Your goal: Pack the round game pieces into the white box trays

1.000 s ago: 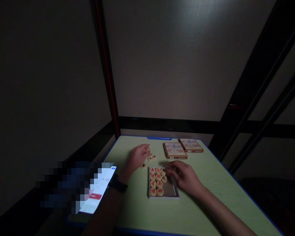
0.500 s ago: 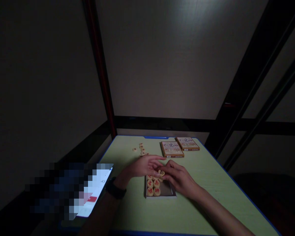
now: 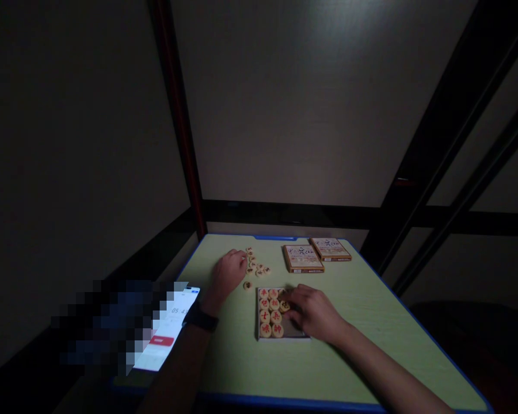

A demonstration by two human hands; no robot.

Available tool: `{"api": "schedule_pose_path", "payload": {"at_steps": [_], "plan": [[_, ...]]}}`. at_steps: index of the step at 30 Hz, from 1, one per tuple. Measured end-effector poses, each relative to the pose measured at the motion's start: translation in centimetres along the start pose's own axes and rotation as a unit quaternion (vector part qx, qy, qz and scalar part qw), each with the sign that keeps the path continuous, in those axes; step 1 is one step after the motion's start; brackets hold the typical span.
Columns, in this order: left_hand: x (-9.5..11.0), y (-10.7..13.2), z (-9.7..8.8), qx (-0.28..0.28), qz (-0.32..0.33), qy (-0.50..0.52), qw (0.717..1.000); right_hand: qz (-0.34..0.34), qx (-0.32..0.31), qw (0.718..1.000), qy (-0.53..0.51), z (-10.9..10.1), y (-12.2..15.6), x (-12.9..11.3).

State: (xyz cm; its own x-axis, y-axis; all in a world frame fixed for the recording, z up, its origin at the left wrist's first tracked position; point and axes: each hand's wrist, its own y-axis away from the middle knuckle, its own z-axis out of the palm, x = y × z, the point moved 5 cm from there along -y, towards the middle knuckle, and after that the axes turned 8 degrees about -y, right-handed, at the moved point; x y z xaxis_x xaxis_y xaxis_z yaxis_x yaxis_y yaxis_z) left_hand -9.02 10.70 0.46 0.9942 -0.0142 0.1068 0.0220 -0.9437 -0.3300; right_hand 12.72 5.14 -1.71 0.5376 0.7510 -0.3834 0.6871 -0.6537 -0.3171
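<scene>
An open box tray [image 3: 296, 329] holds round wooden Chinese chess pieces with red characters [image 3: 277, 317], set in rows at its left side. My right hand [image 3: 315, 310] reaches over its right part, thumb and fingers closed around a dark-lettered Chinese chess piece [image 3: 285, 306] beside the red ones. Farther back on the left, my left hand [image 3: 228, 275] is curled down on the table, next to a cluster of loose dark-lettered pieces [image 3: 259, 268]. Its fingertips are mostly hidden, so what lies under them does not show. A single loose piece [image 3: 247, 285] lies between that hand and the tray.
Two closed, printed chess boxes [image 3: 304, 258] [image 3: 330, 249] lie side by side at the back right. At the left edge a lit phone [image 3: 166, 328] shows a timer. The green table [image 3: 362, 333] has a blue rim; dark wall panels stand behind it.
My left hand has moved from over the tray back and left to the loose pieces. My right hand stays at the tray, and its piece now sits lower, among the rows.
</scene>
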Motion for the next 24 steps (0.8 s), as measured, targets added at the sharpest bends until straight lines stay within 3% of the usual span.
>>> {"api": "schedule_pose_path", "payload": {"at_steps": [5,15,24], "plan": [[0.1,0.1,0.4,-0.048,0.014,-0.027,0.998,0.007,0.011,1.000,-0.008,0.1,-0.1,0.4],[0.0,0.2,1.7,-0.059,0.034,-0.024,0.997,0.036,0.004,0.999,0.014,0.1,0.0,0.6],[-0.3,0.0,1.5,-0.054,0.024,-0.013,0.998,0.058,-0.008,0.997,0.041,-0.4,0.1,0.2]]}}
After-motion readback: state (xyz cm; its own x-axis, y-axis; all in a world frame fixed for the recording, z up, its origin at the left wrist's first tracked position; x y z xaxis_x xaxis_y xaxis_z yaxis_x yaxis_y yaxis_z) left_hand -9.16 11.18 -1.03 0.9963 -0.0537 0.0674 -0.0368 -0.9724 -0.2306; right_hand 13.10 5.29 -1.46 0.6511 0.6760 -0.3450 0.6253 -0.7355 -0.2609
